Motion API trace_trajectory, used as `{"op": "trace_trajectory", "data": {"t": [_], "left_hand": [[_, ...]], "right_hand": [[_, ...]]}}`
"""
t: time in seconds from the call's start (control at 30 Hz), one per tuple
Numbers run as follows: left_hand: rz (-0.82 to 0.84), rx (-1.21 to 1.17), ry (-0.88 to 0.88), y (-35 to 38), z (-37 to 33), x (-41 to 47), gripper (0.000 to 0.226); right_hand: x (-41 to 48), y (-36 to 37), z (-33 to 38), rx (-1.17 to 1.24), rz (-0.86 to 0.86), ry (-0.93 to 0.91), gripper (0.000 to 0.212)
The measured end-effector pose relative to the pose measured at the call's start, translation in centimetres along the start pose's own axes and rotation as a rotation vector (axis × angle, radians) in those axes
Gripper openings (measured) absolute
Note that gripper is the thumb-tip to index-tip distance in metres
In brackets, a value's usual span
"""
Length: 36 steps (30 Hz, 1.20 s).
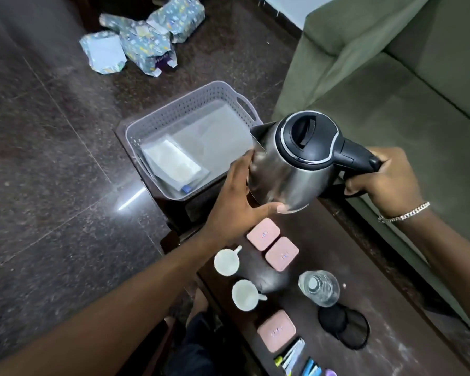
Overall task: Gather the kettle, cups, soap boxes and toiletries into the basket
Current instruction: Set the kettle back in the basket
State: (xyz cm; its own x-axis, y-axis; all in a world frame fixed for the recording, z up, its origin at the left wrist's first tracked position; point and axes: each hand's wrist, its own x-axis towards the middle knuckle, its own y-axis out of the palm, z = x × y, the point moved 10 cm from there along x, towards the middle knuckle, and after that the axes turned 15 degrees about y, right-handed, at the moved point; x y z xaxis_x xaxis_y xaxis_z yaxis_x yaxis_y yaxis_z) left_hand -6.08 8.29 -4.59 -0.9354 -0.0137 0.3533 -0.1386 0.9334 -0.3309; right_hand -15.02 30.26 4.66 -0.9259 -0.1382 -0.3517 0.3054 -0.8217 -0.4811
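Observation:
A steel kettle (288,169) with a black lid hangs in the air just right of the grey perforated basket (174,112). My right hand (385,180) grips its black handle, and my left hand (239,196) presses against its steel body from the left and below. The basket holds flat clear packets (174,164). On the dark table (364,280) lie two white cups (226,260) (245,295), three pink soap boxes (263,233) (282,253) (276,331), and small toiletry sachets (296,356) at the near edge.
A clear water bottle (319,287) and a black round kettle base (345,325) stand on the table's right part. A green sofa (391,63) runs along the right. Crumpled patterned wrapping (139,42) lies on the dark polished floor beyond the basket.

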Motion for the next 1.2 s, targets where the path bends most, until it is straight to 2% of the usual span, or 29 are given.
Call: {"op": "trace_trajectory", "data": {"t": [0.23,0.43,0.83,1.2], "left_hand": [[-0.082,0.011,0.004,-6.9,3.0,5.4,0.113],[-0.121,0.0,-0.04,-10.4,6.7,8.6,0.117],[-0.144,-0.025,-0.204,-11.2,15.1,8.0,0.114],[-0.138,-0.079,-0.281,-10.2,17.3,7.6,0.11]], "right_hand": [[6.4,4.0,6.4,-0.036,0.049,-0.103,0.026],[11.6,7.5,8.7,-0.042,0.089,-0.123,0.025],[18.2,14.4,5.9,-0.071,0.197,-0.08,0.032],[19.8,15.3,4.8,-0.089,0.223,-0.046,0.025]]}}
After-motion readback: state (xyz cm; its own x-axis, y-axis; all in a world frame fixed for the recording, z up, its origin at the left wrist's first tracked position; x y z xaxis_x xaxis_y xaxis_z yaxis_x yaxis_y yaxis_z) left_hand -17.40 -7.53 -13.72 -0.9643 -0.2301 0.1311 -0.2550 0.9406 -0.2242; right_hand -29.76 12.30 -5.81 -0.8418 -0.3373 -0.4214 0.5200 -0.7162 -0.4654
